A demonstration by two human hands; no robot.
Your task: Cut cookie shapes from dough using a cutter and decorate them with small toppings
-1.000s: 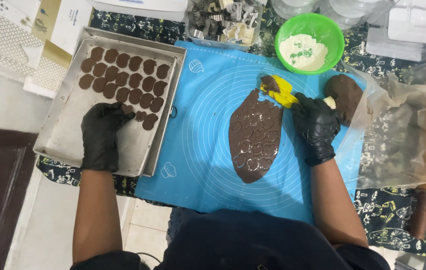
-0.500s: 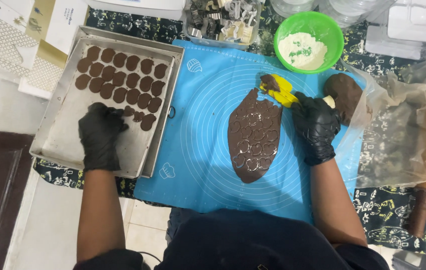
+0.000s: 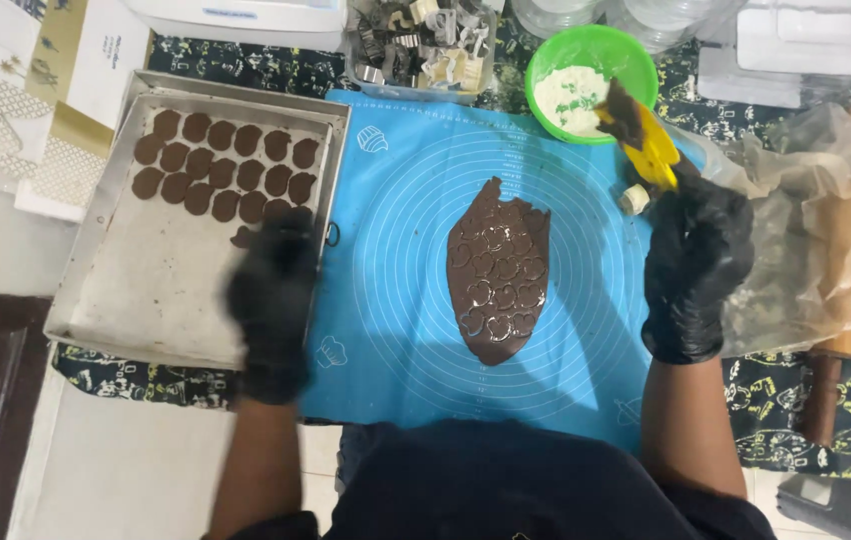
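I am viewing the bench from the head camera. The right hand (image 3: pixel 696 265), in a black glove, is gripping a yellow scraper (image 3: pixel 646 140) whose blade is carrying a dark piece of dough and is tilting over the green bowl (image 3: pixel 636 60) of flour, likely so the edge gets dusted. The left hand (image 3: pixel 271 300), also gloved, is blurring over the right rim of the metal tray (image 3: pixel 106 290); I cannot tell whether its fingers are closing on anything. The rolled chocolate dough (image 3: pixel 499 275) is lying mid-way on the blue silicone mat (image 3: pixel 396 250), stamped with heart outlines. Cut cookies (image 3: pixel 226 170) are sitting in tight rows at the tray's far end, apparently to save room. A box of cutters (image 3: pixel 421 45) is standing behind the mat.
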